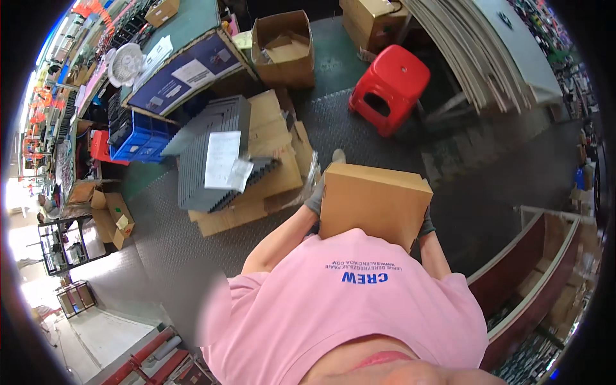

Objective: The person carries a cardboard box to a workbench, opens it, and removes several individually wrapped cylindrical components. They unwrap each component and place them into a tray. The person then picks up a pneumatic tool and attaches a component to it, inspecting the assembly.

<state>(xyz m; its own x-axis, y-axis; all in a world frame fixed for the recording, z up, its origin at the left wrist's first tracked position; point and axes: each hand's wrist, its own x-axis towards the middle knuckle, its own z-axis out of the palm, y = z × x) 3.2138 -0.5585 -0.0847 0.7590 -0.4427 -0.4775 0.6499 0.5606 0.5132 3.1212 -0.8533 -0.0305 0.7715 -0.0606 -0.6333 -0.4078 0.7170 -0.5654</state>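
Note:
I hold a brown cardboard box (377,204) in front of my body, its broad closed face turned up. My left hand (314,200), in a dark grey glove, grips the box's left side. On the opposite side my right hand (427,224), gloved too, is pressed against the box; most of its fingers are hidden behind the edge. Left of the box lies a stack of dark grey ridged panels (192,157) on flattened cardboard (273,128). A white paper sheet (221,157) rests on that stack, with a crumpled clear piece (240,174) beside it.
A red plastic stool (401,77) stands ahead to the right. Beyond the panels are an open carton (282,54) and a blue crate (144,138). Leaning flat sheets (465,51) are at the far right, a wood-sided rack (513,269) at the near right. A small open box (114,218) sits left.

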